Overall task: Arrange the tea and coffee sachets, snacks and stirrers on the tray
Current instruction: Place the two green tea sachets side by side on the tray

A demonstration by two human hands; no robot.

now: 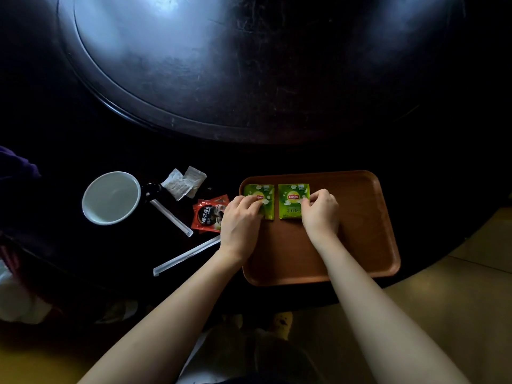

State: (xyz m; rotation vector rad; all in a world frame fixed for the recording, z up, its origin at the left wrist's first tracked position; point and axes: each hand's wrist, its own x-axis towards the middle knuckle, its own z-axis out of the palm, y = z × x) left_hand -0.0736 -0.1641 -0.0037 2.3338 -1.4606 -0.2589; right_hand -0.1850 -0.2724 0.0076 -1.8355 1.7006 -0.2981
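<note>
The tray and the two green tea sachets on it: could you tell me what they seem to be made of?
The tray looks like wood or a wood-look laminate: reddish brown, faint grain, a satin sheen and a raised, rounded rim. Which of the two cannot be told. The left green sachet and the right green sachet look like thin printed paper or foil-lined film: flat, crisp-edged, slightly glossy.

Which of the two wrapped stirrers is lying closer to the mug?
The upper stirrer: its top end sits beside the white mug. The other stirrer lies lower, running toward the left hand.
</note>
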